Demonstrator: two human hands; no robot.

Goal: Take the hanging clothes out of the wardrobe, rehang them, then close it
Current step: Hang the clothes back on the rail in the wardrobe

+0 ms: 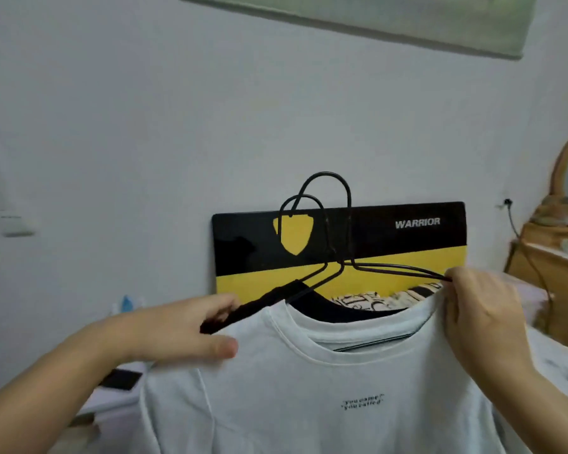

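Observation:
I hold up a white T-shirt (325, 388) with small black chest lettering, together with two black wire hangers (328, 224) whose hooks rise above its collar. A black printed garment (368, 303) shows behind the white collar. My left hand (191, 329) grips the left shoulder, where a black padded hanger arm and the white fabric meet. My right hand (479, 309) pinches the right tips of the hangers and the shirt's right shoulder. The wardrobe is out of view.
A black and yellow "WARRIOR" board (407, 237) leans against the white wall behind the hangers. A wooden dresser with an oval mirror (564, 231) stands at the right, with a cable on the wall. A bed surface (558, 365) lies lower right. A light switch (17, 224) sits at left.

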